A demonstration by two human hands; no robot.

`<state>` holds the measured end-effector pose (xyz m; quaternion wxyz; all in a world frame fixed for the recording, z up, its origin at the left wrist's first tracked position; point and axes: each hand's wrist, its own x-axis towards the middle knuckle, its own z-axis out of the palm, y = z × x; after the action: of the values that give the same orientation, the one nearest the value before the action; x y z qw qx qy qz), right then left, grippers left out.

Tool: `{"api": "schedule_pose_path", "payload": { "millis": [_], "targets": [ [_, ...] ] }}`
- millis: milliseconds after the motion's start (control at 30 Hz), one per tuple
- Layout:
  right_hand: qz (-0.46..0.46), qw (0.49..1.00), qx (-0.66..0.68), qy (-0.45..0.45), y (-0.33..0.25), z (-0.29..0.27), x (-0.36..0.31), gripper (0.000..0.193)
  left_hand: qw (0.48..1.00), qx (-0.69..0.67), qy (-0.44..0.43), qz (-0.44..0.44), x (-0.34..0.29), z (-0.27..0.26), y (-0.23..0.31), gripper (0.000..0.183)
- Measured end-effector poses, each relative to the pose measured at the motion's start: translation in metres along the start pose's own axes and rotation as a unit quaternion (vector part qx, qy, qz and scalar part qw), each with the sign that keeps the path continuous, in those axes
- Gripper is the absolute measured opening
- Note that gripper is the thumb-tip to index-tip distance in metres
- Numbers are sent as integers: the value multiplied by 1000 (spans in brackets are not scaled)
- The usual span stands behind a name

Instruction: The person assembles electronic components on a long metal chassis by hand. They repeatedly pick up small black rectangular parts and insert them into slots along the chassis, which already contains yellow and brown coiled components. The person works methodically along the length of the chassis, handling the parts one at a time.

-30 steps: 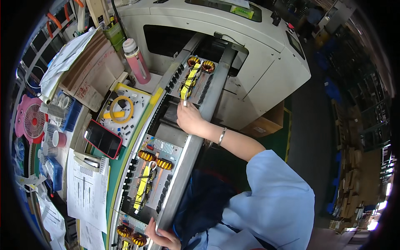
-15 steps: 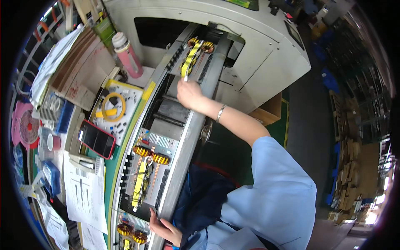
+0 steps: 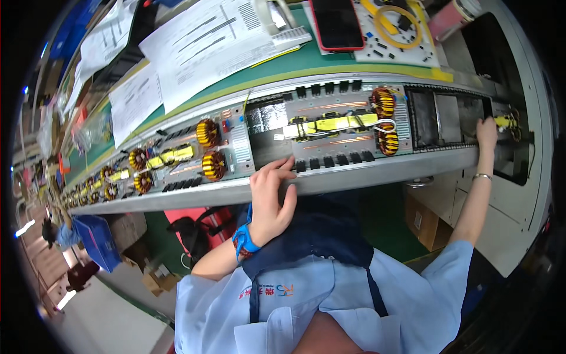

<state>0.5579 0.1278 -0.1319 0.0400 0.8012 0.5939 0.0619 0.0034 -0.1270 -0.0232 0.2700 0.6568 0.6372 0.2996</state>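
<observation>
My hands at the conveyor (image 3: 377, 171): one at its near edge, one toward its right end.
My left hand (image 3: 270, 200) has thumb and fingers loosely apart, holding nothing, fingertips at the conveyor's near edge, just beside the left end of the middle board (image 3: 339, 125). My right hand (image 3: 487, 134) has its fingers curled in at the left end of the right board (image 3: 504, 121), by the opening of the machine (image 3: 501, 224); I cannot tell whether they grip it. A phone (image 3: 337, 23) lies beyond the conveyor's far edge.
</observation>
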Motion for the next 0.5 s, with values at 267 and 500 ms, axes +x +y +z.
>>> {"api": "schedule_pose_path", "payload": {
  "millis": [267,500],
  "targets": [
    [25,999,-24,-27,33,22,49,43,999,-1,2,39,-1,5,1,16],
    [-112,983,118,88,-44,-36,-9,38,995,-11,-45,93,16,25,16,8]
  ]
}}
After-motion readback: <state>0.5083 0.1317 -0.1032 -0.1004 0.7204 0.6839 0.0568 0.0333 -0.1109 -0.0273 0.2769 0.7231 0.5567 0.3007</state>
